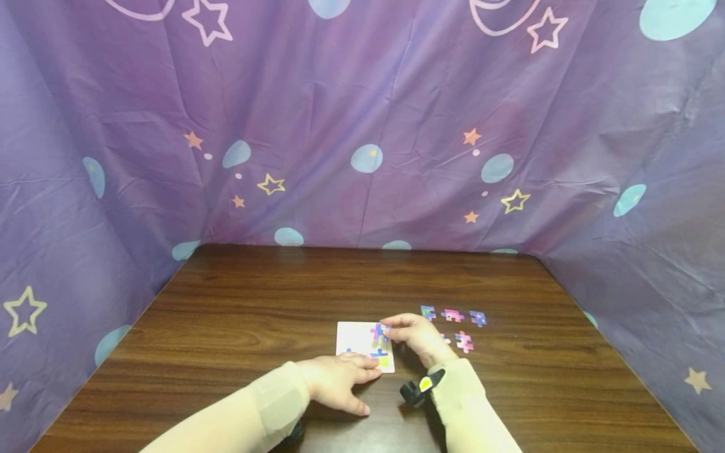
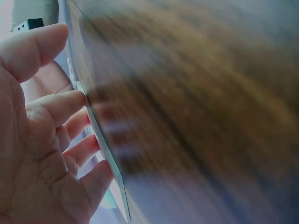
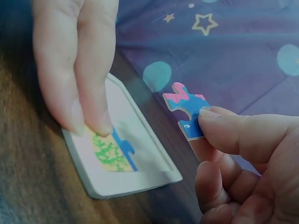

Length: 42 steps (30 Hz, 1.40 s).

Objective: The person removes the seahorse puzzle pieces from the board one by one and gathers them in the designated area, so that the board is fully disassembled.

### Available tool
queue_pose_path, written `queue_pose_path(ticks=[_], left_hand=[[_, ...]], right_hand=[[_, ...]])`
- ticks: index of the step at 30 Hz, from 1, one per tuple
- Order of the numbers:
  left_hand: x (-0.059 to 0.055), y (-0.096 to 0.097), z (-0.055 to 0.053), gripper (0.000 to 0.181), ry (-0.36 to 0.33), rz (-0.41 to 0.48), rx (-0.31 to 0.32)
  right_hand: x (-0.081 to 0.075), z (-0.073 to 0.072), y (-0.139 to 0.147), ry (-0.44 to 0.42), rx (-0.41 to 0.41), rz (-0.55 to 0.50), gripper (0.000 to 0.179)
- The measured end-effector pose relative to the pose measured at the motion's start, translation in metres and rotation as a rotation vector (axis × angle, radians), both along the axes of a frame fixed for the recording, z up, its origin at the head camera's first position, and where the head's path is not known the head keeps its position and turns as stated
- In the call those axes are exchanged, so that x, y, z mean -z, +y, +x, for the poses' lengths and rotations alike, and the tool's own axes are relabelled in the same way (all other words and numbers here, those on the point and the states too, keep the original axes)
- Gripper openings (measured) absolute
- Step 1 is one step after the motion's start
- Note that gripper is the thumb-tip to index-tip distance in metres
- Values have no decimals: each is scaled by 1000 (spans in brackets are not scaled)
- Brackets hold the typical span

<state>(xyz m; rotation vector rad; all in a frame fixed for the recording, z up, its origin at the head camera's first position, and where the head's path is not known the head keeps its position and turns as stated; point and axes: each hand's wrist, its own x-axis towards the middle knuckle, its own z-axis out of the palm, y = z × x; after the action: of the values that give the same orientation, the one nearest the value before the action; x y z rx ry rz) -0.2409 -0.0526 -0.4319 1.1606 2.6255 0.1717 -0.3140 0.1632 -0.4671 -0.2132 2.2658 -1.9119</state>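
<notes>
A white puzzle tray (image 1: 352, 335) lies on the table in the head view. My left hand (image 1: 338, 380) rests over its near edge with fingers extended, fingertips touching the rim. Above the tray's far right part, my right hand (image 1: 418, 338) pinches a blue and pink jigsaw piece (image 3: 190, 114) between thumb and index finger, raised off the tray in the right wrist view. A yellow piece with green coral print (image 3: 111, 156) sits in the tray's near right corner, partly under the left fingers. Some of the tray's near side is hidden by the left hand.
Loose jigsaw pieces lie right of the tray: a blue-green one (image 1: 428, 312), a pink one (image 1: 452, 315), a blue one (image 1: 478, 318) and another pink one (image 1: 464, 341). One more is partly behind the right hand. A purple curtain (image 1: 362, 126) encloses the brown wooden table (image 1: 272, 289).
</notes>
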Motion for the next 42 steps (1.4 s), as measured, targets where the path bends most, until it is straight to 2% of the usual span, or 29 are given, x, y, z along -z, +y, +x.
queue_pose_path(ticks=[7, 12, 17, 22, 29, 37, 42], left_hand=[[-2, 0, -1, 70, -13, -4, -3], [-2, 0, -1, 70, -27, 0, 3], [-1, -2, -1, 71, -38, -1, -10], [-1, -2, 0, 71, -30, 3, -13], [1, -1, 0, 71, -31, 7, -10], [1, -1, -1, 71, -31, 12, 6], [0, 0, 0, 70, -19, 7, 9]], right_hand=[[-12, 2, 8, -29, 43, -7, 25], [-15, 2, 25, -39, 74, 13, 30], [-17, 3, 50, -55, 91, 13, 29], [-18, 3, 81, -66, 82, -4, 17], [-15, 3, 123, -84, 99, -10, 25], [-13, 6, 160, -84, 158, 128, 17], [-16, 9, 178, -90, 168, 231, 29]])
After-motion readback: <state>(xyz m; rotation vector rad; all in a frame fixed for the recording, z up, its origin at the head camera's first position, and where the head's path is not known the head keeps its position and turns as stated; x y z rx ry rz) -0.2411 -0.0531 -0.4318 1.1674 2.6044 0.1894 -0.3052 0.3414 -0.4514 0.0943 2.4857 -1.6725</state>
